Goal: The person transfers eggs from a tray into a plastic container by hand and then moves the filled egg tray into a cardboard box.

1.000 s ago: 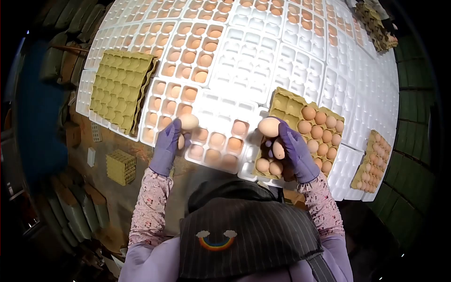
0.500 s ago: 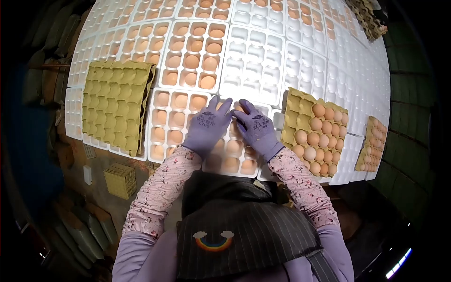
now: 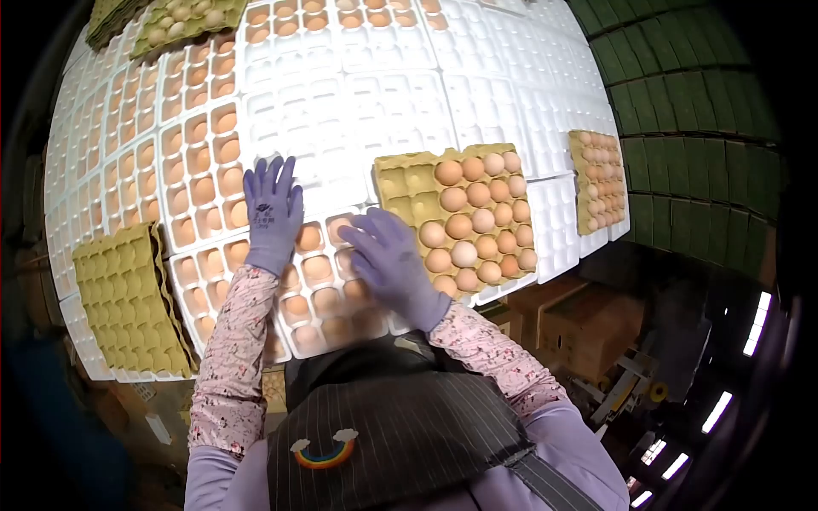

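Note:
Both my hands wear purple gloves. My left hand lies flat with fingers spread on the white foam trays, above a white tray of eggs. My right hand is blurred and hovers palm down over that same tray's right side. It is next to a yellow cardboard tray partly filled with brown eggs. Neither hand holds an egg.
An empty yellow cardboard tray stack sits at the left. A second cardboard tray of eggs lies at the right edge. More white trays with eggs cover the lit table. Cardboard boxes stand below at right.
Both hands held eggs a second ago, then pressed onto the white tray. Now they are empty: the left has gone up and left, the right moves toward the cardboard tray. The view has swung right.

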Demonstrator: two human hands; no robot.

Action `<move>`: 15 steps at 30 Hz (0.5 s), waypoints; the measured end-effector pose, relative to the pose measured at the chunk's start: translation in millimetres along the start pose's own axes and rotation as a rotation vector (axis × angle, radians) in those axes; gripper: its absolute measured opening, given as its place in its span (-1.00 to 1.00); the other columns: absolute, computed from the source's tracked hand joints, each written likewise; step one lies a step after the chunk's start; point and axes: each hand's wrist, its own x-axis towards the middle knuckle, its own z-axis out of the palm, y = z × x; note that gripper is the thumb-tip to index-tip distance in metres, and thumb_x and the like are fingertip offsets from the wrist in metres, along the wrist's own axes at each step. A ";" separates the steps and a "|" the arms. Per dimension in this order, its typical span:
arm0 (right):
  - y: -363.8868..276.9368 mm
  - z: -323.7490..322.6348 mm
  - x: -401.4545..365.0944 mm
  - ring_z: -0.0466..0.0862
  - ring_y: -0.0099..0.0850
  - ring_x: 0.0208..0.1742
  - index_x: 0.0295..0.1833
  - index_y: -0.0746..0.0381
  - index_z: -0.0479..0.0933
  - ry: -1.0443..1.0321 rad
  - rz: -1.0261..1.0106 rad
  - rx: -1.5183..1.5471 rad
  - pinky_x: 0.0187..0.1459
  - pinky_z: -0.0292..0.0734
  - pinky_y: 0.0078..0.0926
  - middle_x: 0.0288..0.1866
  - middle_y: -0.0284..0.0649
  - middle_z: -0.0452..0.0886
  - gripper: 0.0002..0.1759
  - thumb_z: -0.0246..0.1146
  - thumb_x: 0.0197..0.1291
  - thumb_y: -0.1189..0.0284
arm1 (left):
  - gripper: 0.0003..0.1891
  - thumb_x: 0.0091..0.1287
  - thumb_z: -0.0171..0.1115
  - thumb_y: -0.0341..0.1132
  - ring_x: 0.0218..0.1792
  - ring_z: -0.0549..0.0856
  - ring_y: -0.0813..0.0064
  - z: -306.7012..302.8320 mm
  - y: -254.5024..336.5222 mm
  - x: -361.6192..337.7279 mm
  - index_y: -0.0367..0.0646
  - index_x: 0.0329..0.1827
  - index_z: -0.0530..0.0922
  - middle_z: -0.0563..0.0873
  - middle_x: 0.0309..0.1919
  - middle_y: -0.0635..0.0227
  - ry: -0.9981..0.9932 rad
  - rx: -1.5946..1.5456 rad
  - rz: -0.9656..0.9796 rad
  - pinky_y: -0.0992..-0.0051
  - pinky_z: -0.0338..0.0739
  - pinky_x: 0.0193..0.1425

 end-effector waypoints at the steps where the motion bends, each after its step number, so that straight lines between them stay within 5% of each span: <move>1: 10.2 -20.5 -4.5 0.46 -0.04 0.24 0.21 0.11 0.51 0.029 -0.023 0.048 0.26 0.39 -0.07 0.15 -0.14 0.51 -0.54 0.25 0.15 0.46 | -0.51 0.42 0.13 -0.28 0.45 0.30 0.01 -5.3 7.8 1.2 -0.05 0.43 0.41 0.46 0.34 0.13 0.030 -0.037 -0.012 0.03 0.03 0.60; 3: 38.6 -79.5 4.7 0.54 -0.04 0.13 0.09 0.12 0.57 0.105 0.144 0.086 0.16 0.46 -0.09 0.04 -0.15 0.58 -0.62 0.30 0.10 0.50 | -0.56 0.41 0.16 -0.29 0.39 0.38 0.04 -13.9 28.5 8.2 -0.07 0.35 0.49 0.53 0.27 0.14 0.023 -0.200 0.005 0.05 0.11 0.57; 4: 70.2 -97.3 3.6 0.54 -0.04 0.15 0.07 0.15 0.58 0.147 0.005 -0.063 0.19 0.45 -0.13 0.07 -0.14 0.59 -0.65 0.29 0.13 0.51 | -0.60 0.41 0.16 -0.30 0.35 0.42 0.07 -20.8 46.1 15.2 -0.08 0.30 0.53 0.57 0.21 0.17 0.002 -0.230 0.049 0.07 0.15 0.56; 7: 158.9 -125.3 22.2 0.57 -0.01 0.14 0.15 0.16 0.61 -0.062 0.000 -0.263 0.18 0.50 -0.16 0.19 -0.11 0.58 -0.61 0.29 0.18 0.47 | -0.71 0.38 0.22 -0.33 0.19 0.58 0.17 -22.0 110.7 40.1 -0.09 0.14 0.65 0.70 0.02 0.25 -0.033 -0.353 0.152 0.14 0.28 0.50; 11: 196.5 -129.1 31.1 0.64 -0.13 0.07 0.23 0.14 0.59 -0.184 -0.123 -0.211 0.10 0.57 -0.27 0.15 -0.16 0.62 -0.59 0.27 0.26 0.39 | -0.63 0.33 0.27 -0.26 0.30 0.48 0.17 12.1 177.8 68.3 -0.07 0.20 0.62 0.67 0.10 0.22 -0.156 -0.330 0.206 0.18 0.27 0.50; 13: 182.5 -155.2 40.2 0.67 -0.35 -0.01 0.25 0.17 0.58 -0.260 0.713 0.684 0.06 0.59 -0.45 0.08 -0.24 0.65 -0.60 0.23 0.36 0.31 | -0.62 0.33 0.27 -0.25 0.33 0.45 0.16 41.1 189.5 74.9 -0.07 0.21 0.61 0.66 0.11 0.21 -0.202 -0.242 0.278 0.19 0.28 0.49; 15: 185.3 -179.6 43.0 0.66 -0.55 -0.08 0.14 0.28 0.60 -0.051 0.822 1.157 0.00 0.58 -0.61 -0.12 -0.26 0.69 -0.65 0.19 0.42 0.28 | -0.60 0.33 0.27 -0.24 0.35 0.42 0.16 50.3 195.1 76.5 -0.06 0.23 0.60 0.65 0.13 0.20 -0.241 -0.157 0.345 0.19 0.29 0.48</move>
